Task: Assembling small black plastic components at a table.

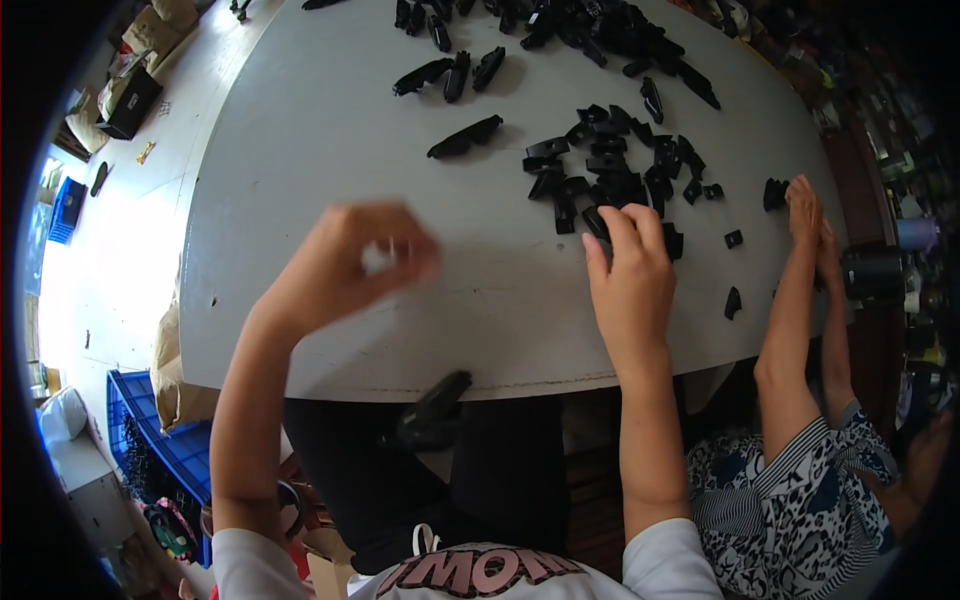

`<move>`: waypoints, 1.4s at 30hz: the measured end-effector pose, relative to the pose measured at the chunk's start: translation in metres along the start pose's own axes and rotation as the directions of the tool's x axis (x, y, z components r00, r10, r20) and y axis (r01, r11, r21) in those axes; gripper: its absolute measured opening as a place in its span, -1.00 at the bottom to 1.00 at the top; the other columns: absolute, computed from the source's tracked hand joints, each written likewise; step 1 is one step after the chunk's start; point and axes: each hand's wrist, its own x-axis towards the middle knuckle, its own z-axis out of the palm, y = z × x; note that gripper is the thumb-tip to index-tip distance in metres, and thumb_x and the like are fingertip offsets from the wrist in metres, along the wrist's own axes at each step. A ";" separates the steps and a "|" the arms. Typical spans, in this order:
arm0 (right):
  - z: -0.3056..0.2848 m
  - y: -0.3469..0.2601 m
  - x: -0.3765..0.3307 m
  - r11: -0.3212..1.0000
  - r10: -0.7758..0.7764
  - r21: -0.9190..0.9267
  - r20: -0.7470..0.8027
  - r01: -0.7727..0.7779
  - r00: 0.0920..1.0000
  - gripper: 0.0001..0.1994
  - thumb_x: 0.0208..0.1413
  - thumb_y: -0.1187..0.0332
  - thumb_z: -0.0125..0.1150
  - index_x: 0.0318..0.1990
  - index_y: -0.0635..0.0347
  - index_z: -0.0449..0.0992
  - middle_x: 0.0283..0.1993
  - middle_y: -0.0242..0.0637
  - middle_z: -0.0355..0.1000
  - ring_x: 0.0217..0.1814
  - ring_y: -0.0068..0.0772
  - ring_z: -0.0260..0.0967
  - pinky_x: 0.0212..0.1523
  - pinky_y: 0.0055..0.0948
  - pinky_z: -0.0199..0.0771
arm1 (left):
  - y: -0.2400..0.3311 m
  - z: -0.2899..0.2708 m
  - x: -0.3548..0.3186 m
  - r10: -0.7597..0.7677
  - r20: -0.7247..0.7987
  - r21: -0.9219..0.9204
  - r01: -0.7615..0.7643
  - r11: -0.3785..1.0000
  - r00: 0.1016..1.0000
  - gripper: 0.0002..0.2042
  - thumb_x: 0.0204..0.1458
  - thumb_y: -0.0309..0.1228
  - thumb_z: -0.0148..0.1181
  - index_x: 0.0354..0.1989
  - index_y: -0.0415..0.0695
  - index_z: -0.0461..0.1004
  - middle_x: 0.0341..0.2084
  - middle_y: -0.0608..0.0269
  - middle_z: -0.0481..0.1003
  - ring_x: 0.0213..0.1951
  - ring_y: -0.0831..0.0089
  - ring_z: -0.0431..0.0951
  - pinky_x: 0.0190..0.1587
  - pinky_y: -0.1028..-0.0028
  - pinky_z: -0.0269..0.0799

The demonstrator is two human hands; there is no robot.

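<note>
A grey table [300,150] bears clustered small black pieces [607,163] and, farther off, longer black parts [457,80]

Small black parts [606,164] | loose jumbled cluster on table [320,130] | longer black piece [432,412] | blurred, tilted, at near edge

Clock from view centre: blue plastic crate [183,462] at 8, creased brown paper bag [182,372] just beside it. Black rectangular bin [135,106] at 10; small yellow wrapper [146,152] near it on pale floor [205,75]. Smaller blue plastic box [67,210] between 9 and 10. Black cylinder [870,275] at 3, lilac cylinder [915,235] nearby. Tan cardboard box [330,562], 7.
</note>
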 end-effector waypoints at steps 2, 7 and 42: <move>0.006 0.003 0.002 0.985 -0.099 -0.139 0.054 0.106 0.994 -0.72 0.02 0.50 0.28 -0.07 0.25 0.52 -0.18 -0.27 0.41 -0.27 -0.29 0.45 -0.28 -0.37 0.48 | -0.008 0.009 0.035 0.154 -0.387 0.216 -0.073 0.974 0.909 -0.83 -0.02 -0.49 0.30 -0.22 -0.15 0.54 -0.40 0.19 0.54 -0.27 0.22 0.54 -0.20 0.32 0.46; -0.013 -0.013 0.003 0.995 -0.098 0.005 0.256 0.100 0.962 -0.71 0.00 0.55 0.26 -0.06 0.27 0.50 -0.22 -0.29 0.40 -0.30 -0.27 0.45 -0.29 -0.36 0.47 | -0.028 0.013 0.088 0.141 -0.438 0.247 -0.033 0.969 0.888 -0.75 -0.04 -0.53 0.30 -0.16 -0.16 0.48 -0.41 0.15 0.54 -0.33 0.21 0.54 -0.24 0.34 0.47; 0.023 -0.034 -0.013 0.874 -0.185 0.485 0.273 0.031 0.944 -0.73 -0.18 0.50 0.46 -0.30 0.27 0.50 -0.30 -0.31 0.42 -0.37 -0.45 0.44 -0.41 -0.49 0.44 | -0.021 0.043 -0.001 0.307 -0.174 0.166 -0.279 0.946 0.936 -0.73 -0.23 -0.60 0.33 -0.27 -0.15 0.57 -0.30 0.18 0.49 -0.23 0.21 0.49 -0.23 0.33 0.51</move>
